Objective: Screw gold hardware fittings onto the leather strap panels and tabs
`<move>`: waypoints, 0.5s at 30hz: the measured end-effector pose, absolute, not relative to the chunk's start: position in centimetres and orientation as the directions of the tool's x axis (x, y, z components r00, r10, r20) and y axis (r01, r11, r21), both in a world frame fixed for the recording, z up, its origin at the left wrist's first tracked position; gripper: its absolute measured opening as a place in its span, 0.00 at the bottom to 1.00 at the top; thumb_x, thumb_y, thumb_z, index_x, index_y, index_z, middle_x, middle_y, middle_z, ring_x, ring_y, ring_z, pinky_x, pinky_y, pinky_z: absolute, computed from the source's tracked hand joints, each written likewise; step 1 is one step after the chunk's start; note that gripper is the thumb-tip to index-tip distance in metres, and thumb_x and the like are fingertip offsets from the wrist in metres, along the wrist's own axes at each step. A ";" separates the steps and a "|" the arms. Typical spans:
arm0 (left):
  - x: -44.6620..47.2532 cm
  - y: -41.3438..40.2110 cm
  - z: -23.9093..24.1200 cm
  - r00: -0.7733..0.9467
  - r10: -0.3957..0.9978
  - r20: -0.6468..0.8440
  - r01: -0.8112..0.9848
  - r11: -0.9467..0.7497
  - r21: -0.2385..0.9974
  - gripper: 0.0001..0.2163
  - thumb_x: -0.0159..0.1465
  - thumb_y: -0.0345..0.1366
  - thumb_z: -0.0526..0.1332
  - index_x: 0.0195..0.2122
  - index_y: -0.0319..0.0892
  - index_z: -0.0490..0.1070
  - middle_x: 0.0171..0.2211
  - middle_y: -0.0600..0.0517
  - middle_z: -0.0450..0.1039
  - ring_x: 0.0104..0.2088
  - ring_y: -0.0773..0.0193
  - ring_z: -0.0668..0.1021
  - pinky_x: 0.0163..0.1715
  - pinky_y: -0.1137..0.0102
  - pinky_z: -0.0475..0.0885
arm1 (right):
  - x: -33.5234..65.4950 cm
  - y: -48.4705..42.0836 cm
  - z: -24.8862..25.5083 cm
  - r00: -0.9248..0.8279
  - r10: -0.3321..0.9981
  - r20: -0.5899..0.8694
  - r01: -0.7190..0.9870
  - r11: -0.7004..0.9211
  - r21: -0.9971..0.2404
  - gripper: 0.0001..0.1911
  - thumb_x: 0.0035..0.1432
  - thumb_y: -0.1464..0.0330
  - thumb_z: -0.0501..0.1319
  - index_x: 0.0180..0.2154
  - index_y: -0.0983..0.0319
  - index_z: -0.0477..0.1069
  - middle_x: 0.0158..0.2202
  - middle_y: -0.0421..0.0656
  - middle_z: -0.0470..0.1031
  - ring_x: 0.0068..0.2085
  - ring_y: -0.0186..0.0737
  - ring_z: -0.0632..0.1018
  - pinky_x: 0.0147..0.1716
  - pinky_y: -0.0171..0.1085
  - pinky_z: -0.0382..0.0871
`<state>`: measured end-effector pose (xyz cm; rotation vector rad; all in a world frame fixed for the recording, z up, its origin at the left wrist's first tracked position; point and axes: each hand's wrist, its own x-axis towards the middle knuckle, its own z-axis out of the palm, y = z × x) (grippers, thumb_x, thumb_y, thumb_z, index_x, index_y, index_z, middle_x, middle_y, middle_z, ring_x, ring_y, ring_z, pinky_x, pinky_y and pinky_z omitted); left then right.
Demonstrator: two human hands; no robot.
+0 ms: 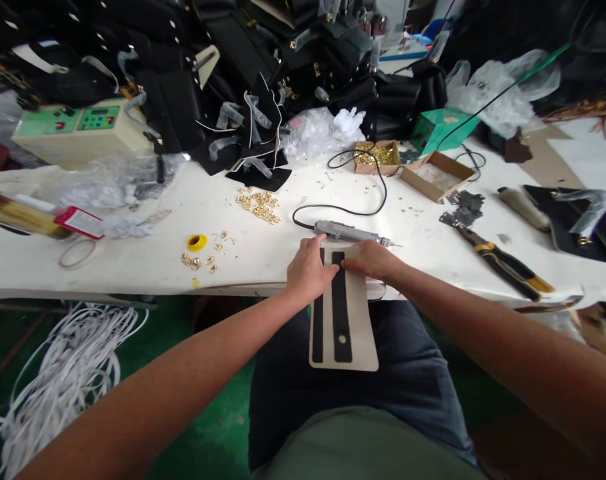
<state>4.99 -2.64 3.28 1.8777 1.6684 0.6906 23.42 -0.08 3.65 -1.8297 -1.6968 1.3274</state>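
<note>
A beige flat panel [361, 333] with rounded corners and two black strips hangs over the table's front edge, above my lap. My left hand [310, 270] grips its upper left part, the thumb pressing near the top of the wider black strip [341, 300]. From the other side my right hand [373, 260] holds the upper right edge, its thumb close to the left one. A pale round spot [342, 339] shows near the strip's lower end. Just beyond my hands lies a grey electric screwdriver [347, 232] with its cord. My fingers under the panel are hidden.
Gold-coloured metal fittings [259, 205] and a yellow tape roll [197, 243] lie to the left. Pliers [507, 263] and dark metal plates [463, 208] lie right. Small cardboard boxes [435, 175] stand behind. Black bags [167, 100] pile along the back. White strips [73, 373] heap on the floor.
</note>
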 end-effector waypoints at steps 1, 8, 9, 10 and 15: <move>4.8 -2.8 3.2 0.153 0.981 0.122 0.753 -0.196 0.628 0.33 0.56 0.33 0.73 0.64 0.43 0.70 0.63 0.40 0.70 0.60 0.43 0.74 0.58 0.52 0.72 | 23.4 -0.1 3.8 -0.130 0.906 -0.403 0.621 -0.242 -0.745 0.09 0.48 0.66 0.68 0.19 0.57 0.74 0.21 0.43 0.73 0.27 0.46 0.76 0.25 0.44 0.68; 4.3 -2.6 1.5 0.349 0.905 0.241 0.700 -0.423 0.575 0.07 0.64 0.34 0.69 0.43 0.48 0.84 0.52 0.49 0.82 0.55 0.50 0.77 0.58 0.54 0.72 | 23.1 0.0 4.9 -0.149 0.916 -0.372 0.637 -0.199 -0.745 0.12 0.47 0.67 0.70 0.18 0.59 0.71 0.19 0.42 0.74 0.25 0.41 0.74 0.23 0.39 0.63; 4.3 -2.5 1.3 0.338 0.912 0.233 0.701 -0.410 0.584 0.07 0.64 0.35 0.70 0.43 0.48 0.84 0.51 0.49 0.82 0.54 0.50 0.78 0.57 0.53 0.73 | 23.1 0.0 5.0 -0.144 0.920 -0.365 0.638 -0.195 -0.745 0.11 0.47 0.67 0.71 0.19 0.60 0.72 0.19 0.42 0.74 0.25 0.41 0.74 0.23 0.38 0.64; 4.3 -2.3 1.2 0.334 0.914 0.230 0.702 -0.404 0.586 0.08 0.64 0.35 0.70 0.44 0.48 0.84 0.52 0.49 0.82 0.54 0.50 0.78 0.57 0.53 0.73 | 23.0 0.0 5.0 -0.139 0.924 -0.356 0.641 -0.190 -0.744 0.11 0.47 0.67 0.71 0.19 0.60 0.73 0.20 0.42 0.75 0.25 0.42 0.75 0.23 0.38 0.64; 4.2 -2.1 1.1 0.343 0.911 0.230 0.715 -0.411 0.566 0.08 0.64 0.37 0.69 0.44 0.49 0.84 0.51 0.51 0.83 0.55 0.49 0.78 0.57 0.53 0.72 | 23.9 -1.3 4.7 -0.072 0.965 -0.252 0.681 -0.137 -0.719 0.06 0.50 0.63 0.71 0.30 0.58 0.78 0.28 0.42 0.80 0.32 0.45 0.79 0.30 0.39 0.68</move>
